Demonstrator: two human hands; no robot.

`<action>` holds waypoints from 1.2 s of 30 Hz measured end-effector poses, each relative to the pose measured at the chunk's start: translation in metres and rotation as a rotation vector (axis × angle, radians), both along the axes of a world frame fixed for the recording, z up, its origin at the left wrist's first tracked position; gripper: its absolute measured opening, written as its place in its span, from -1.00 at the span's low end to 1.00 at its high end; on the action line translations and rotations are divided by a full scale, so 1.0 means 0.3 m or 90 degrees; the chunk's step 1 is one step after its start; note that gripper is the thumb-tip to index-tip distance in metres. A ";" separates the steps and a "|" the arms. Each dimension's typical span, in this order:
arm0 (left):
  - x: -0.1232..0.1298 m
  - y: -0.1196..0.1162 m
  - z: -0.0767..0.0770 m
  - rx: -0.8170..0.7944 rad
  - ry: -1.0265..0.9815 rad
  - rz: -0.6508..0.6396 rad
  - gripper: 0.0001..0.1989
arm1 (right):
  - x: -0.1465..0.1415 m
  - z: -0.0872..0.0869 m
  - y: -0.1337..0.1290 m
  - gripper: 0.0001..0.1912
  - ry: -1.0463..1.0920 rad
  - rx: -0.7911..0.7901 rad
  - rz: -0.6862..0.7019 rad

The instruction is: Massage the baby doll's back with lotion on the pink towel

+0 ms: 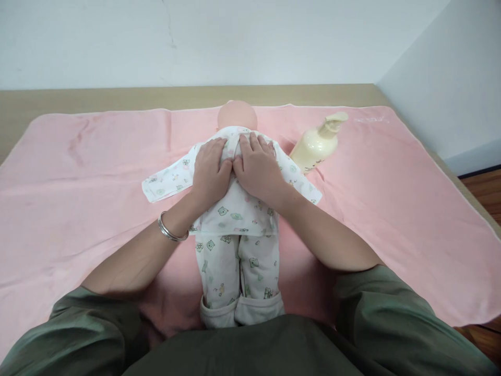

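Observation:
A baby doll point(237, 115) lies with its bald head toward the wall, dressed in a white printed top point(238, 216) and matching trousers point(219, 266). Its face is not visible. My left hand point(212, 169) rests flat on the upper left of the top, fingers pointing toward the head. Beside it, my right hand point(258, 166) lies flat on the upper right, fingers slightly spread. The two thumbs nearly meet at the middle. Neither hand grips anything. The sleeves stretch out to both sides.
A cream pump bottle point(316, 146) lies tilted just right of the doll, near the right sleeve. A pink cloth point(391, 209) with some wrinkles spreads under everything, over a wooden table point(117, 98). White walls stand behind and at the right.

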State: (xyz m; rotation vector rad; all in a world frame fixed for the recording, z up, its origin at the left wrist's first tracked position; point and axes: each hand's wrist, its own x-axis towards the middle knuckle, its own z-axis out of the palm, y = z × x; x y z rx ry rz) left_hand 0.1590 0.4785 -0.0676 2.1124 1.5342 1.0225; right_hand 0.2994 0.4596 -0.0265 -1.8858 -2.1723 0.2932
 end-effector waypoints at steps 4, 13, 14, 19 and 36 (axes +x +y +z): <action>0.001 -0.001 0.005 0.004 0.011 0.003 -0.52 | 0.000 0.003 -0.004 -0.35 -0.006 -0.004 -0.001; 0.029 -0.089 0.053 0.017 0.102 -0.008 -0.50 | 0.033 0.038 0.014 -0.37 -0.007 -0.018 0.051; 0.034 -0.099 0.056 0.022 0.111 -0.008 -0.49 | 0.033 0.039 0.015 -0.38 -0.013 -0.017 0.045; 0.035 -0.112 0.065 0.017 0.119 -0.017 -0.49 | 0.021 0.036 -0.009 -0.39 -0.058 0.021 0.040; 0.003 -0.016 0.044 -0.033 0.029 -0.020 -0.49 | 0.013 0.072 -0.070 -0.43 -0.063 0.011 0.101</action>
